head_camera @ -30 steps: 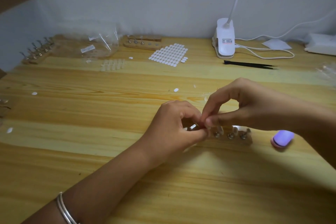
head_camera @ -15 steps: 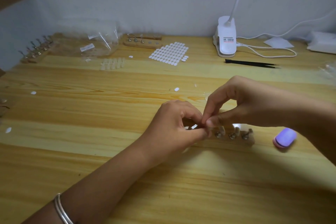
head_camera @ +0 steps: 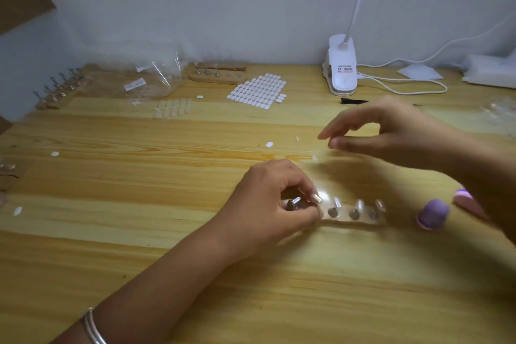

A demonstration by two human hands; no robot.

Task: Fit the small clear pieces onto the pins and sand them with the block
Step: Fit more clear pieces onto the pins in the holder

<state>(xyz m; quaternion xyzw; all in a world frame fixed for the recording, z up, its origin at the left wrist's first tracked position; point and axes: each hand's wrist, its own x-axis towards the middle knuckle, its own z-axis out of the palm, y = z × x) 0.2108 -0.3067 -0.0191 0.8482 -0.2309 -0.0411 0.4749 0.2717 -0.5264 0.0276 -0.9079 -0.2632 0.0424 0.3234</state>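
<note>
My left hand (head_camera: 276,204) pinches the end pin (head_camera: 294,203) at the left of the wooden pin strip (head_camera: 354,216), close to me. My right hand (head_camera: 396,134) hovers farther back, fingers loose and parted, and through the blur I see nothing between them. Loose clear pieces (head_camera: 314,158) lie just below its fingertips, and the purple sanding block (head_camera: 432,213) sits right of the strip. I judge fitting is in hand; next comes a delicate pickup.

A small home craft bench: a pine table (head_camera: 111,232) against a plain wall, clip-on desk lamp (head_camera: 341,70) upper right, wooden pin racks (head_camera: 217,74) and sticker sheet (head_camera: 257,91) at the back.
</note>
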